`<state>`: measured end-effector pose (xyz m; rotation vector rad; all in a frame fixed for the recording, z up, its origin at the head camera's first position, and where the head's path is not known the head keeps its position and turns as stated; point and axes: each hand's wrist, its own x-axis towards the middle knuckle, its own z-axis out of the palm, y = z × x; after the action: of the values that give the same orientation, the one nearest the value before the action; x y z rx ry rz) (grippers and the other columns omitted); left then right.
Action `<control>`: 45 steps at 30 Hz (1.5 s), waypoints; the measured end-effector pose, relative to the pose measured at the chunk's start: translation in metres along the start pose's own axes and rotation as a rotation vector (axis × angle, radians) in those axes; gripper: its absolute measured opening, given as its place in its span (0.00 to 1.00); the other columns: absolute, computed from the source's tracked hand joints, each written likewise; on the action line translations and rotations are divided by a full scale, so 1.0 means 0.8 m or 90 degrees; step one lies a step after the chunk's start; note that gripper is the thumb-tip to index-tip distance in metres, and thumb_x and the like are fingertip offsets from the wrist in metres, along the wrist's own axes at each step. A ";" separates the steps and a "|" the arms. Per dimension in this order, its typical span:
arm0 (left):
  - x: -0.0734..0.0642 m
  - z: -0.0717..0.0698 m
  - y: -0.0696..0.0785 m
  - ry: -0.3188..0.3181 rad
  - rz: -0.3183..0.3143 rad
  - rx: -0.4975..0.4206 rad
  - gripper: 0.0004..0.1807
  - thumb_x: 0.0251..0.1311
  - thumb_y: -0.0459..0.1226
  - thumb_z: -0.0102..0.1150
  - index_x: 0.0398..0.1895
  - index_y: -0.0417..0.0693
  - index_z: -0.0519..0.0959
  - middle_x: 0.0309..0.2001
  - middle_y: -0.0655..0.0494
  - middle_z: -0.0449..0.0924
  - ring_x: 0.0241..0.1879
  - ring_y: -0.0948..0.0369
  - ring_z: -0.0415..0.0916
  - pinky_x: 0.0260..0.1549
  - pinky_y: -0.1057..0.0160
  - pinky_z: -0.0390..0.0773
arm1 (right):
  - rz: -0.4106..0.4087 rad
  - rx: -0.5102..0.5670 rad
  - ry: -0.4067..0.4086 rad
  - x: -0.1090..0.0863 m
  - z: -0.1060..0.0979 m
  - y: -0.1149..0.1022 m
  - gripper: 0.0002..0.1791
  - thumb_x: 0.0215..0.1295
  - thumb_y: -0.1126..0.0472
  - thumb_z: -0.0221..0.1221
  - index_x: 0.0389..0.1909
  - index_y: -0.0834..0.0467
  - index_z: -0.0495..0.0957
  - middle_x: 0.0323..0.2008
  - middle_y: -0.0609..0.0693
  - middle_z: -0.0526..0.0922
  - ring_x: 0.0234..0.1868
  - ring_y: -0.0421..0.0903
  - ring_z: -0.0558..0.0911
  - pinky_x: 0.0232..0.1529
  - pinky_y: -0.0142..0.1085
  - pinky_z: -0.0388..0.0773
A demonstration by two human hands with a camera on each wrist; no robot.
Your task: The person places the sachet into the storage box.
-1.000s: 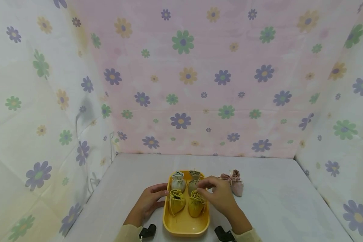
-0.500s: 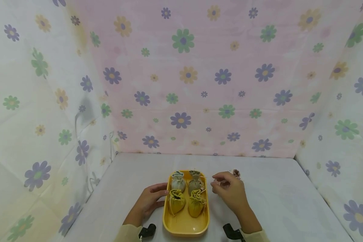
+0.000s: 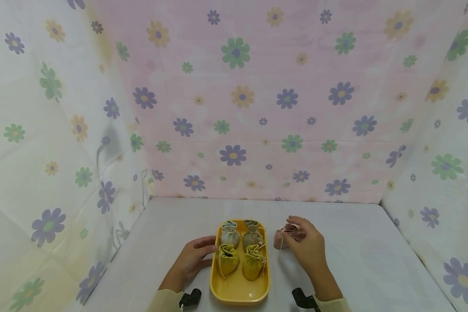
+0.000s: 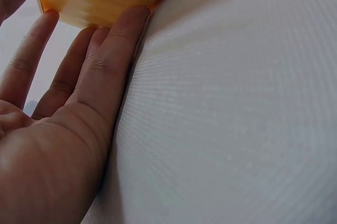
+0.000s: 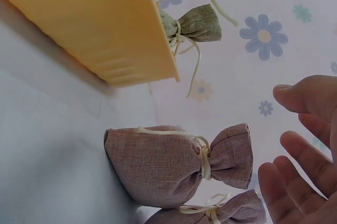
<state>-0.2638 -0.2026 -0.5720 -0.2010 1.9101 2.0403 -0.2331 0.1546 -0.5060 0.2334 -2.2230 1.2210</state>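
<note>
My left hand (image 3: 193, 260) lies against the left side of a yellow tray (image 3: 239, 294). In the left wrist view its fingers (image 4: 102, 71) are fairly straight and touch the tray's wall. The tray holds two yellow drawstring pouches (image 3: 228, 262) in front, with a pale grey pouch (image 3: 229, 236) and an olive pouch (image 3: 251, 237) behind. Right of the tray, my right hand (image 3: 308, 245) is beside two dusty-pink drawstring pouches. The right wrist view shows the nearer pink pouch (image 5: 158, 166) tied with cream cord, and my fingers (image 5: 305, 166) spread apart from its neck, holding nothing.
A white-covered table (image 3: 359, 251) lies under everything. Flower-print cloth (image 3: 257, 108) encloses it at the back and both sides. A black wrist camera (image 3: 190, 298) sits by the left cuff and another (image 3: 304, 299) by the right.
My right hand has moved right, from over the tray's right-hand pouches to the pink pouches, its fingers spreading. A pink pouch body now shows left of it. My left hand and the tray stay put.
</note>
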 end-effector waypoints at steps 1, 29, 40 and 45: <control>0.000 0.000 0.000 0.001 0.000 0.000 0.40 0.52 0.48 0.80 0.68 0.46 0.78 0.69 0.45 0.76 0.60 0.55 0.80 0.52 0.52 0.87 | 0.004 -0.007 0.001 0.000 -0.001 0.000 0.25 0.52 0.65 0.79 0.53 0.52 0.85 0.52 0.50 0.87 0.42 0.50 0.89 0.38 0.44 0.89; -0.001 0.000 0.000 -0.007 0.009 -0.005 0.36 0.55 0.46 0.78 0.67 0.45 0.78 0.67 0.45 0.78 0.58 0.55 0.81 0.51 0.51 0.88 | 0.140 -0.086 -0.072 -0.006 0.004 0.019 0.30 0.56 0.58 0.77 0.60 0.56 0.81 0.57 0.53 0.85 0.60 0.55 0.83 0.54 0.50 0.86; 0.000 0.000 0.001 -0.006 0.002 -0.007 0.37 0.54 0.47 0.79 0.67 0.45 0.78 0.67 0.46 0.78 0.58 0.55 0.81 0.52 0.51 0.87 | 0.141 -0.120 -0.059 -0.004 0.005 0.019 0.22 0.56 0.62 0.76 0.53 0.57 0.86 0.49 0.53 0.88 0.52 0.51 0.86 0.49 0.47 0.87; 0.000 -0.001 0.000 -0.003 0.000 -0.007 0.38 0.53 0.47 0.79 0.67 0.45 0.78 0.66 0.46 0.78 0.58 0.55 0.81 0.52 0.51 0.87 | 0.126 -0.135 -0.035 -0.003 0.005 0.022 0.13 0.59 0.61 0.75 0.45 0.53 0.88 0.42 0.49 0.90 0.43 0.45 0.86 0.42 0.41 0.85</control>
<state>-0.2638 -0.2033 -0.5723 -0.1990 1.8953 2.0499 -0.2400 0.1609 -0.5212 -0.0398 -2.4486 1.0768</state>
